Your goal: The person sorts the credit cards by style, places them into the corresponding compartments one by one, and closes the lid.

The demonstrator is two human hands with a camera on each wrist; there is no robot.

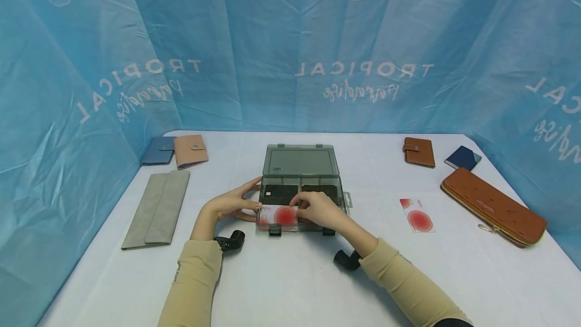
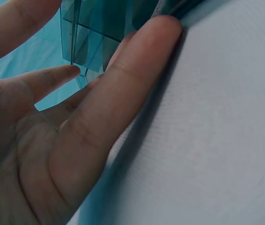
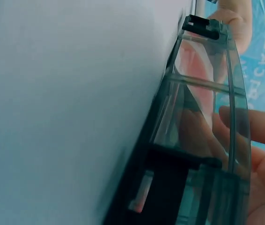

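A translucent grey-green compartment box stands in the middle of the table with its lid raised at the back. Black cards lie in its rear compartments. A white card with a red circle is tilted in the front left compartment. The fingers of my right hand pinch this card's right edge; in the right wrist view the card shows through the box wall. Along the box's left side my left hand is spread, its fingers fairly straight and the thumb at the front left corner.
At right lie another red-circle card, a brown zip purse, a brown card holder and a navy one. At left are a grey wallet, a blue holder and a tan holder. Blue curtain encloses the table.
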